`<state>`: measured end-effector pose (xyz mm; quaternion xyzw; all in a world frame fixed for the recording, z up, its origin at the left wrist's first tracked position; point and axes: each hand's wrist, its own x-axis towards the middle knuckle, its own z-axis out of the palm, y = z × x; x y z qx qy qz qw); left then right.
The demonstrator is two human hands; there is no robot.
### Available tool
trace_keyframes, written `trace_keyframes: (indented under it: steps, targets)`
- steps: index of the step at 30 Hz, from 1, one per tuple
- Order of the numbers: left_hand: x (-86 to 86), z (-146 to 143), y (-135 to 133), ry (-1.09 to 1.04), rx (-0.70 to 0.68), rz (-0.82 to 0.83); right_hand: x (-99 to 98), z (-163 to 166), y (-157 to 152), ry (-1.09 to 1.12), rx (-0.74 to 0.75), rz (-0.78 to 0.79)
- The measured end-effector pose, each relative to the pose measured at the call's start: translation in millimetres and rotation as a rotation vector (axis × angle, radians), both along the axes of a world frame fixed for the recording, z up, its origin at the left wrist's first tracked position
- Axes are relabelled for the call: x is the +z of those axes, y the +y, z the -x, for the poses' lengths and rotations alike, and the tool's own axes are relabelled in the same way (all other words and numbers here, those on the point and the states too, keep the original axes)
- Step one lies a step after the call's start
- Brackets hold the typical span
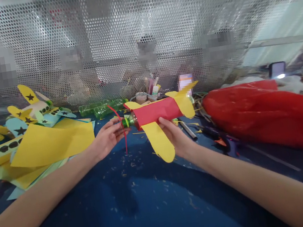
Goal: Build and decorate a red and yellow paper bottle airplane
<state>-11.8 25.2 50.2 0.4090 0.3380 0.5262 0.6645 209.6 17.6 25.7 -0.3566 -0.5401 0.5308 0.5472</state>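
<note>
A toy airplane [157,112], made from a plastic bottle wrapped in red paper, is held up above the table with its nose to the left. It has yellow paper wings [159,143] and a yellow tail [186,104]. Across the green bottle neck stands a thin, curved red propeller strip [124,133]. My left hand [107,137] has its fingers closed at the nose, by the propeller; their exact grip is partly hidden. From below, my right hand [176,134] grips the red body behind the near wing, thumb on its side.
Finished-looking paper airplanes [9,145] and a stack of yellow paper [55,144] lie at left. Green plastic bottles [101,108] are behind. A red plastic bag [267,118] and a glue gun [224,138] lie at right. Paper scraps dot the blue table [104,217]; perforated metal stands behind.
</note>
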Motion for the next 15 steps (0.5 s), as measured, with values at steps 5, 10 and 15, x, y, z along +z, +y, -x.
trace_keyframes:
  steps: [5, 10, 15]
  targets:
    - [-6.0, 1.1, 6.4, -0.003, 0.015, 0.022, -9.8, 5.9, 0.7, 0.132, -0.042, 0.036]
    - [-9.5, 9.4, 18.0, 0.001, 0.053, -0.030, -9.2, 5.7, 0.5, 0.048, 0.080, -0.022]
    - [-4.5, 23.6, 29.1, 0.029, 0.068, -0.073, -8.3, 2.3, 4.8, 0.012, 0.115, 0.024]
